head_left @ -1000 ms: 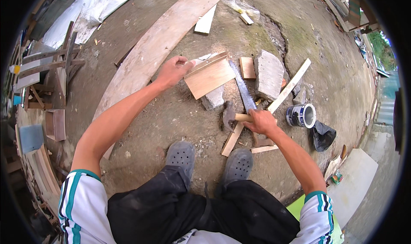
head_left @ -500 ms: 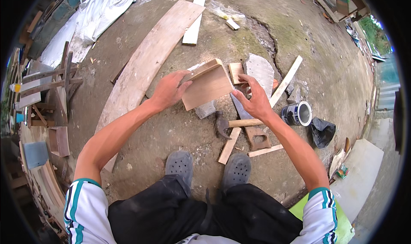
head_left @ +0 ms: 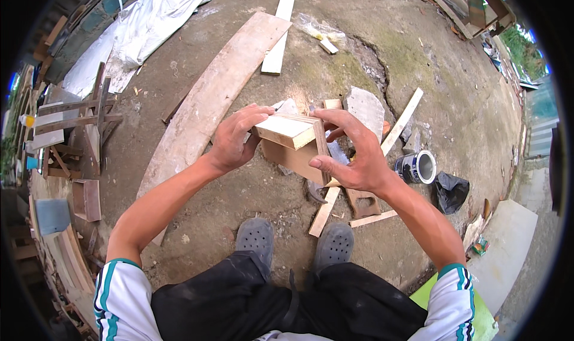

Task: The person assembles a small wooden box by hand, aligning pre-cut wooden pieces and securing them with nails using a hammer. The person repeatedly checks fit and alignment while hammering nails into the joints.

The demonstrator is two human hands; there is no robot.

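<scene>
Here the joined boards (head_left: 286, 132) are held up above the rough ground (head_left: 445, 93), pinched at one end by the left grip (head_left: 232, 139), clasped at the other by the right grip (head_left: 356, 153). The ground is split by a crack (head_left: 385, 87) and strewn with a long plank (head_left: 215, 93), a saw (head_left: 357, 194), a can (head_left: 408, 169); a white sheet (head_left: 143, 30) is spread far left.

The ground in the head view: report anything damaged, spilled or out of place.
The ground looks damaged: a jagged crack runs beyond the grey block, breaking the surface. Pale sawdust lies scattered beyond the held wooden piece, and a crumpled clear plastic wrapper looks like stray litter.
</scene>
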